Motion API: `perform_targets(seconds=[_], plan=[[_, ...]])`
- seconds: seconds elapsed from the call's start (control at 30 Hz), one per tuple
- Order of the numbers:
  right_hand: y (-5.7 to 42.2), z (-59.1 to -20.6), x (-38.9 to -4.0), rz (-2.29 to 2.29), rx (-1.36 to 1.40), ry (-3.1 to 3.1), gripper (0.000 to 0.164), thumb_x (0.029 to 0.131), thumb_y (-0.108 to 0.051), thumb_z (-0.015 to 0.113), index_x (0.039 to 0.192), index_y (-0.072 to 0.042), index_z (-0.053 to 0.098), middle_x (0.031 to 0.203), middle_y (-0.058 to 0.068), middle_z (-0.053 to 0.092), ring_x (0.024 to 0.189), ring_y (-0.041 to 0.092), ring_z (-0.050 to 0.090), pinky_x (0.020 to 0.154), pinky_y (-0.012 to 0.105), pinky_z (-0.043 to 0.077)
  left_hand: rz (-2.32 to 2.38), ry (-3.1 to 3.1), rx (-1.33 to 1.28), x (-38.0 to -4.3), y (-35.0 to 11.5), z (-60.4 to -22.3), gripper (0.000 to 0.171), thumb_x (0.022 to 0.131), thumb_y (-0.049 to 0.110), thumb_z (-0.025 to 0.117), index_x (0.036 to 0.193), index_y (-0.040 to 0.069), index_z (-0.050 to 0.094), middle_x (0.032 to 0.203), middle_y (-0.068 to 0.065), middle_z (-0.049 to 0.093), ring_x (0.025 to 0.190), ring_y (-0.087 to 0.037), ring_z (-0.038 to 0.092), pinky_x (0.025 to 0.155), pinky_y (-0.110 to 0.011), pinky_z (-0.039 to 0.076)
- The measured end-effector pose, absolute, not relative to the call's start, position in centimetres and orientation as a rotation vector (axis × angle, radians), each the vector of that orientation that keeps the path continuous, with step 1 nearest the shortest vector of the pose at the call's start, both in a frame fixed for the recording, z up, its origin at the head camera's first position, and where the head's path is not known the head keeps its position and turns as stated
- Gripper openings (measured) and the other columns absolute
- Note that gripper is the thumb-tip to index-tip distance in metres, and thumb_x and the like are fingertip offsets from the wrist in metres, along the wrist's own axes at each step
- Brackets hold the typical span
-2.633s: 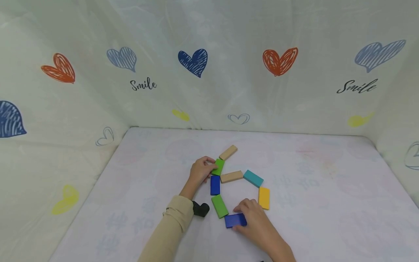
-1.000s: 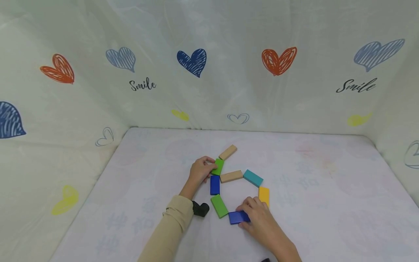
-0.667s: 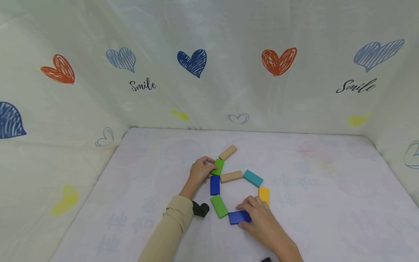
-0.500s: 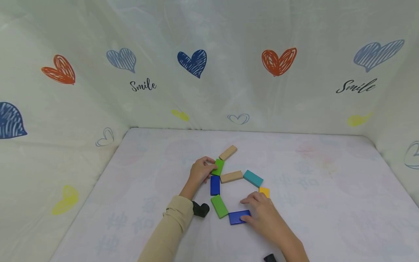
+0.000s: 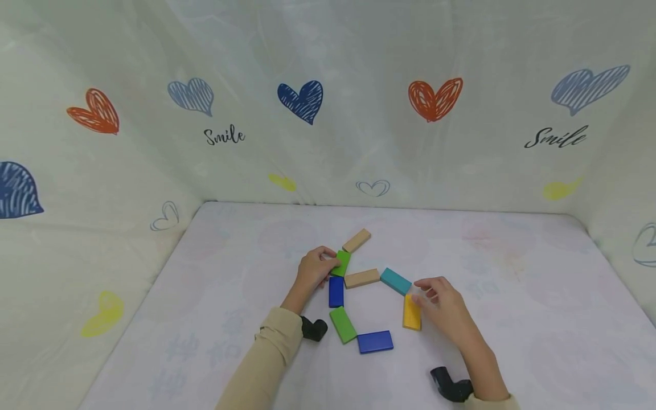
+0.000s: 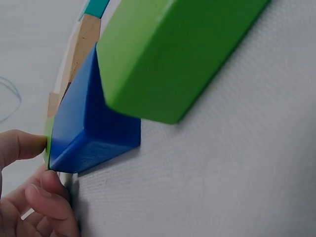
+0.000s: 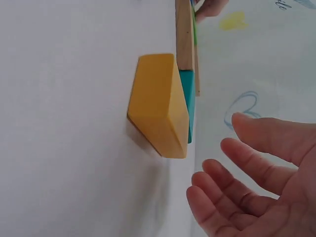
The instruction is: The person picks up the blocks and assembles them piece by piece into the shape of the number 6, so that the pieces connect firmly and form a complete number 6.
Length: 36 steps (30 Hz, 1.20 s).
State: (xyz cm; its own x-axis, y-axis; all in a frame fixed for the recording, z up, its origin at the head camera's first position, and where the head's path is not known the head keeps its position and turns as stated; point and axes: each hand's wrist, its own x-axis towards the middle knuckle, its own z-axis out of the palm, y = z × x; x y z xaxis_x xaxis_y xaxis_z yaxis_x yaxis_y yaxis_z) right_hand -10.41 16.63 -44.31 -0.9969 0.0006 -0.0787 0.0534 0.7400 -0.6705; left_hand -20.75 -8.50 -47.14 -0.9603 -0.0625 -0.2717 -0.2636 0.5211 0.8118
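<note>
My left hand (image 5: 312, 269) pinches the upper green block (image 5: 344, 262) with thumb and fingertips; in the left wrist view the larger blue block (image 6: 79, 123) partly hides that grip. Below it stand a blue block (image 5: 336, 292), a lower green block (image 5: 343, 325) and a lower blue block (image 5: 375, 342). My right hand (image 5: 445, 310) holds nothing, its fingers loosely bent beside the yellow block (image 5: 411, 314). In the right wrist view a gap separates those fingers from the yellow block (image 7: 155, 98). A teal block (image 5: 396, 281) and a wooden block (image 5: 361, 278) complete the ring's top side.
Another wooden block (image 5: 356, 241) slants away beyond the upper green one. Black wrist devices sit at the left wrist (image 5: 314, 328) and right wrist (image 5: 451, 387). Behind the white tabletop (image 5: 538, 296) hangs a heart-printed curtain (image 5: 359, 142).
The lower blue block slid a little rightward under my right hand, which then let go and moved up and right to beside the yellow block. My left hand stays on the upper green block.
</note>
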Motion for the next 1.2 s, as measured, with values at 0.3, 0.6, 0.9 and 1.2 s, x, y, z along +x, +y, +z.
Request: perform_targets(seconds=[0.3,0.6,0.9,1.2], plan=[[17.9,-44.9,-12.5,-1.073,0.122,2.66,0.035,0.084,-0.022,0.066,0.109,0.002,0.059,0.085,0.007,0.056,0.079,0.019,0.05,0.066,0.027,0.045,1.387,2.57,-0.247,-20.8,-8.5,-47.3,0.024,0.078,0.019,0.065,0.1,0.009,0.065,0.057,0.001,0.048,0.04,-0.009,0.044,0.034,-0.018,0.037],[18.0,-45.8,-12.1,-1.111,0.118,2.632,0.024,0.082,-0.016,0.069,0.097,0.0,0.062,0.075,0.004,0.052,0.072,0.017,0.047,0.061,0.025,0.04,1.388,2.576,-0.24,-20.9,-8.6,-47.1,0.024,0.079,0.02,0.065,0.1,0.009,0.065,0.058,0.001,0.049,0.04,-0.009,0.044,0.035,-0.018,0.037],[17.4,-45.5,-11.9,-1.086,0.153,2.639,0.023,0.082,-0.017,0.069,0.096,0.0,0.063,0.076,0.004,0.055,0.072,0.017,0.049,0.062,0.025,0.041,1.37,2.574,-0.245,-20.9,-8.6,-47.1,0.024,0.079,0.021,0.066,0.101,0.009,0.065,0.06,0.0,0.05,0.041,-0.009,0.045,0.035,-0.018,0.038],[16.5,-45.5,-11.4,-1.081,0.189,2.635,0.025,0.08,-0.02,0.071,0.094,0.0,0.063,0.077,0.005,0.058,0.073,0.017,0.051,0.062,0.026,0.042,1.389,2.568,-0.235,-20.9,-8.7,-47.3,0.024,0.079,0.02,0.065,0.101,0.009,0.064,0.059,0.001,0.05,0.04,-0.009,0.044,0.035,-0.018,0.037]])
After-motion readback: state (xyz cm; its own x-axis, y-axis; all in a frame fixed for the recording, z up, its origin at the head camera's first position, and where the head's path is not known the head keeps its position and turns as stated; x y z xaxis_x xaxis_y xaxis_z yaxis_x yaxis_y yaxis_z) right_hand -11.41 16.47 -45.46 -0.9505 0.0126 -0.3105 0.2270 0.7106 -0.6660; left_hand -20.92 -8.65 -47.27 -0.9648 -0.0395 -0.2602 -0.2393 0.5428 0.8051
